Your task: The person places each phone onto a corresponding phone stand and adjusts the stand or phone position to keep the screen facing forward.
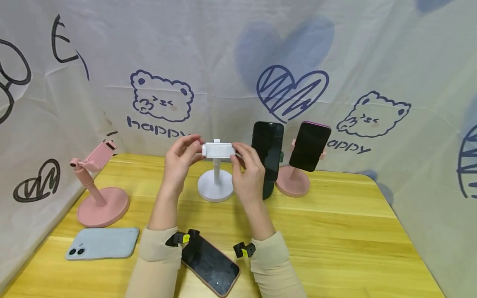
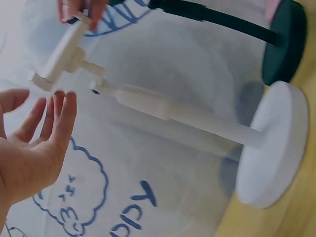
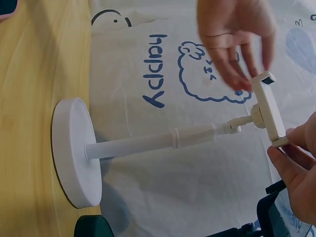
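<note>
A white phone stand [image 1: 216, 185] stands upright on the table, its holder [image 1: 220, 150] raised in front of me with no phone in it. My right hand [image 1: 249, 171] pinches the right end of the holder between thumb and fingers, as the right wrist view also shows at the clamp end [image 3: 280, 141]. At the opposite end is my left hand [image 1: 176, 165], its fingers loosely bent. In the left wrist view, the left fingertips [image 2: 69, 98] lie just off the holder's end, with thumb and fingers spread apart.
Right of the white stand, a black phone [image 1: 267, 145] sits in a dark green stand [image 1: 268, 189], and another phone [image 1: 310, 146] in a pink stand [image 1: 293, 186]. A pink stand [image 1: 103, 207] and light blue phone [image 1: 106, 243] are left. A dark-screened phone [image 1: 212, 265] lies between my forearms.
</note>
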Tool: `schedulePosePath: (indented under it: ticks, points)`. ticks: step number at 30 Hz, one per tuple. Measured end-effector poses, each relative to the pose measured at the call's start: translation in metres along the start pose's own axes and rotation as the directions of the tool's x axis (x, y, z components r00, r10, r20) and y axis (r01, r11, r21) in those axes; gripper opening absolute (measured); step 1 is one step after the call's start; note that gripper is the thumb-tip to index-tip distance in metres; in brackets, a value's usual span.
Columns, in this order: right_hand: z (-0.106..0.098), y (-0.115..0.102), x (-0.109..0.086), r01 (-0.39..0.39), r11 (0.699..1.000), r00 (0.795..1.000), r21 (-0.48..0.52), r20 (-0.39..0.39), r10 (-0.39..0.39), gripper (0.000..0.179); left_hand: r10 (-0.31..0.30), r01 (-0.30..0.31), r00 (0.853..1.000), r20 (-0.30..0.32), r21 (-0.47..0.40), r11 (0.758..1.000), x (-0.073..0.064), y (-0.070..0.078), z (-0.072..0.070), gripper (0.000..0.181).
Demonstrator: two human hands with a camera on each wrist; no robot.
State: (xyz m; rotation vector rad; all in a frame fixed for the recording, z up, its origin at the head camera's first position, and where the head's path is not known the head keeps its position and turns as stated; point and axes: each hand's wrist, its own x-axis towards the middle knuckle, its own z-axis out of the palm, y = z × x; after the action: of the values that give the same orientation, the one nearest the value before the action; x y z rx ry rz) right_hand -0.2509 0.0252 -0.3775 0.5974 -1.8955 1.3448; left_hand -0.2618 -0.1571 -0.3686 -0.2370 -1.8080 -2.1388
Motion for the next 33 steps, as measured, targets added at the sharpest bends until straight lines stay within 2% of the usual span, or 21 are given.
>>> schedulePosePath:
  ticks: [4, 9, 17, 22, 25, 29, 33]
  points:
    - [0.000, 0.001, 0.000, 0.004, 1.000, 1.000, 0.000, 0.000, -0.004, 0.029, 0.040, -0.041, 0.996, 0.084, 0.012, 0.999, -0.003, 0.008, 0.000, 0.038]
    - [-0.001, 0.001, 0.000, -0.002, 1.000, 1.000, -0.001, 0.002, 0.002, 0.030, 0.042, -0.047, 0.991, 0.130, 0.038, 0.998, -0.004, 0.009, -0.002, 0.035]
    - [-0.002, 0.002, 0.000, 0.007, 1.000, 1.000, 0.012, 0.023, -0.008, 0.032, 0.030, -0.037, 0.989, 0.144, 0.043, 0.998, -0.005, 0.008, -0.006, 0.035]
    - [-0.010, 0.001, 0.001, 0.009, 0.999, 0.995, 0.046, 0.094, -0.014, 0.039, 0.027, -0.034, 0.989, 0.143, 0.047, 0.998, -0.004, 0.009, -0.006, 0.035]
    - [-0.017, -0.002, 0.001, 0.012, 1.000, 0.989, 0.018, 0.148, -0.014, 0.044, 0.020, -0.027, 0.990, 0.142, 0.053, 0.998, -0.004, 0.009, -0.005, 0.035]
    - [-0.027, -0.005, -0.001, 0.049, 0.998, 0.981, -0.037, 0.192, -0.041, 0.047, 0.012, -0.020, 0.990, 0.138, 0.055, 0.998, -0.004, 0.009, -0.005, 0.035]
    - [-0.034, -0.006, -0.005, 0.120, 0.991, 0.971, -0.063, 0.217, -0.104, 0.048, 0.011, -0.019, 0.991, 0.136, 0.053, 0.998, -0.004, 0.010, -0.006, 0.036]
